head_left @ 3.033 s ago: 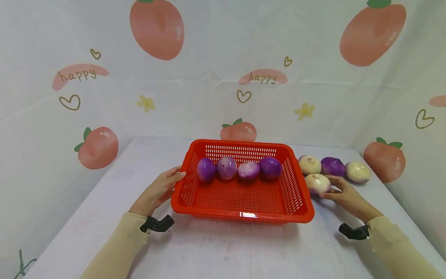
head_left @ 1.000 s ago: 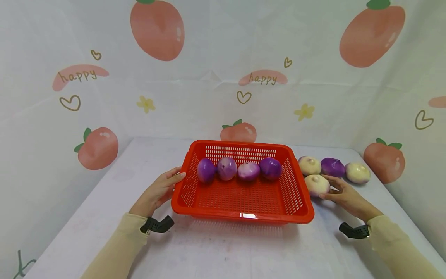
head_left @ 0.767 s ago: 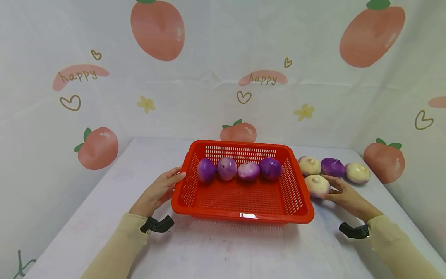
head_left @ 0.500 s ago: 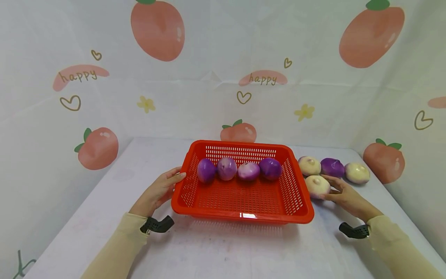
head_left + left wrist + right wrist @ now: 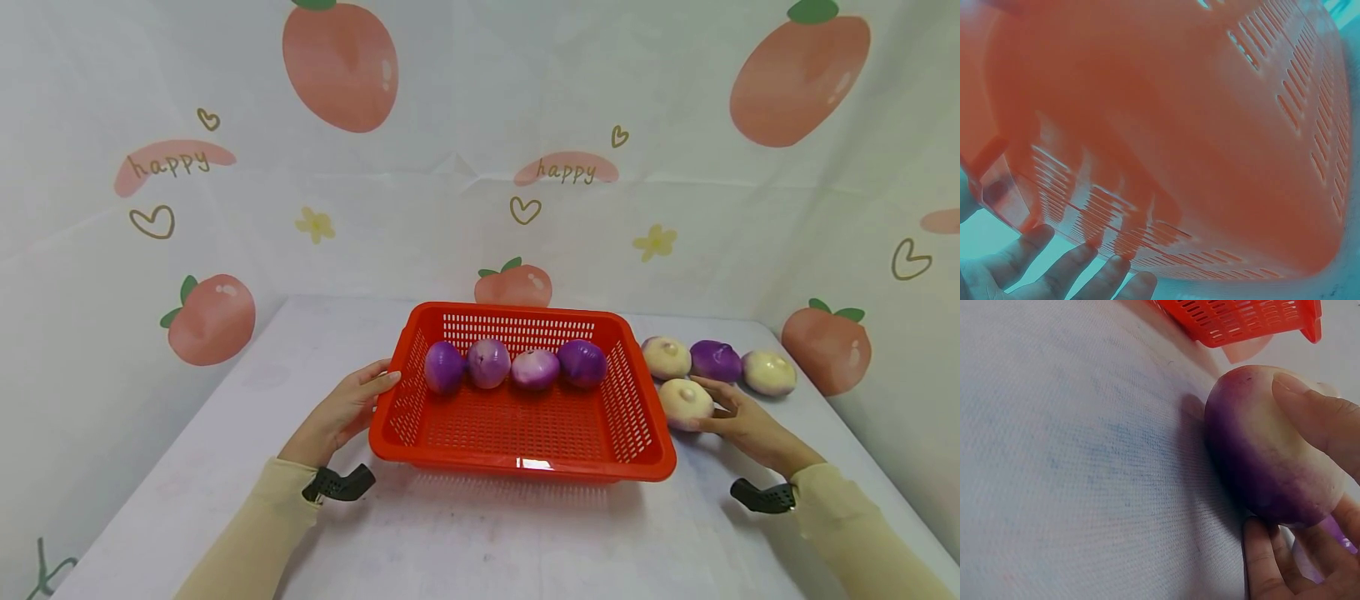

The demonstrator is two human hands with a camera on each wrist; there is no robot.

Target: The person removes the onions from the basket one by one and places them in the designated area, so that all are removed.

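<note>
My left hand (image 5: 347, 410) grips the left rim of a red plastic basket (image 5: 525, 462), thumb over the rim. In the left wrist view its fingertips (image 5: 1116, 265) rest against the slotted outer wall. Inside the basket, a row of purple bulbs (image 5: 444, 367) lies along the far side, one of them a paler white-and-purple bulb (image 5: 536, 369). At the basket's right side my right hand (image 5: 746, 423) holds a cream-and-purple turnip (image 5: 685, 404), its small knob facing up. In the right wrist view the thumb (image 5: 1316, 415) lies on the turnip's pale side, with fingers curled under it.
Behind the right hand stand two more cream bulbs, one near the basket (image 5: 666, 357) and one farther right (image 5: 769, 372), with a purple bulb (image 5: 716, 360) between them. A white printed cloth backdrop (image 5: 420, 217) closes off the back of the white table (image 5: 465, 550).
The held turnip has shifted slightly toward me and turned, its knob moving a little nearer. The left hand, the basket and the other bulbs have stayed in place.
</note>
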